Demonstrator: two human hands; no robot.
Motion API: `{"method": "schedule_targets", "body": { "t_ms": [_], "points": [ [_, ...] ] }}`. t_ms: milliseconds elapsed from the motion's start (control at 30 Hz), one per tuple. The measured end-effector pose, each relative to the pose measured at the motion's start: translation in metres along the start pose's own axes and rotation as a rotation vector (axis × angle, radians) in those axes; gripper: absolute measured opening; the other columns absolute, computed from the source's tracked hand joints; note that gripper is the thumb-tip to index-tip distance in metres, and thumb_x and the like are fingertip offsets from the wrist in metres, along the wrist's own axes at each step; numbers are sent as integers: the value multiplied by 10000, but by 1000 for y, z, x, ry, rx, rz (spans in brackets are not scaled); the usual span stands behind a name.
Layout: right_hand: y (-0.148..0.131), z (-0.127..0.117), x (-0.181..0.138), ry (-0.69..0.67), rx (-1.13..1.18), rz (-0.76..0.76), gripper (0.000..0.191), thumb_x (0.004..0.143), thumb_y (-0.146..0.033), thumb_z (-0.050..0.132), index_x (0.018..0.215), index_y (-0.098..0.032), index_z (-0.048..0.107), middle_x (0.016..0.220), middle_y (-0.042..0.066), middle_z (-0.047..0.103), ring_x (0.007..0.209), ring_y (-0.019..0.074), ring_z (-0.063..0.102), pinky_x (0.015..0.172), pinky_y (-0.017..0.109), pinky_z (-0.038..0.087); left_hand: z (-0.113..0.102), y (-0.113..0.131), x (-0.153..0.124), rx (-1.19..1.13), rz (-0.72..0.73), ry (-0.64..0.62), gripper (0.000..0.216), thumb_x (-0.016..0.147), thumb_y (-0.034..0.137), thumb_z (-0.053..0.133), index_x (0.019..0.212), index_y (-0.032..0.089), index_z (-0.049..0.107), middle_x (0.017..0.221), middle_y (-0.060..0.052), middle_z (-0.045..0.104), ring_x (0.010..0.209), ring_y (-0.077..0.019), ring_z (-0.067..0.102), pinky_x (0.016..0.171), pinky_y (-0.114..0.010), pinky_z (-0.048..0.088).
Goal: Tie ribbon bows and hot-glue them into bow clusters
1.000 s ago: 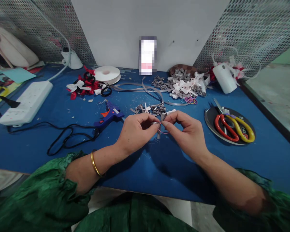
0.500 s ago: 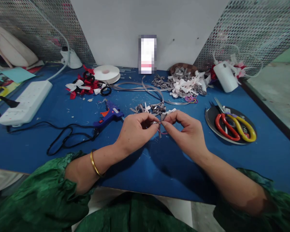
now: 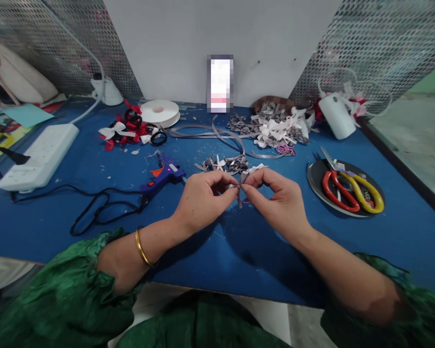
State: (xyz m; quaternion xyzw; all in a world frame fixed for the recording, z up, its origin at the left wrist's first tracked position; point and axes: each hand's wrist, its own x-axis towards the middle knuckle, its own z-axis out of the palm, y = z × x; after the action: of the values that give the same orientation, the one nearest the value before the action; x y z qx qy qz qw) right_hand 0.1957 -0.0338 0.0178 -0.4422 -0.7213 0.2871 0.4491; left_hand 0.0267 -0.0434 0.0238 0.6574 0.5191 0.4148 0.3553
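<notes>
Grey ribbon (image 3: 239, 202) partly hidden between hands (image 3: 203, 200) (image 3: 281, 203)

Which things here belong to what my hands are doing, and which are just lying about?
Seem to belong:
Grey ribbon, pinched by left hand and right hand
Pink band, alongside
Spare bands
Loose ribbon

Seem just lying about:
Red bows
Power strip
Scissors, glue gun: untouched, so uncertain

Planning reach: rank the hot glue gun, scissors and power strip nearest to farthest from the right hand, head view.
1. Scissors, right of the right hand.
2. Hot glue gun, left of the left hand.
3. Power strip, far left.
</notes>
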Motion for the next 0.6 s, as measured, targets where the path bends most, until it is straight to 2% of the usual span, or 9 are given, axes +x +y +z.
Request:
{"method": "schedule_targets", "body": {
  "t_ms": [600],
  "points": [
    [-2,0,1,12,-12,-10,103,800,-135,613,716,-190,594,673,-21,603,634,117,550,630,258,429,1,0,0,-46,10,-20,87,778,192,647,825,147,704,722,-19,720,610,-111,641,575,-206,502]
  ]
}}
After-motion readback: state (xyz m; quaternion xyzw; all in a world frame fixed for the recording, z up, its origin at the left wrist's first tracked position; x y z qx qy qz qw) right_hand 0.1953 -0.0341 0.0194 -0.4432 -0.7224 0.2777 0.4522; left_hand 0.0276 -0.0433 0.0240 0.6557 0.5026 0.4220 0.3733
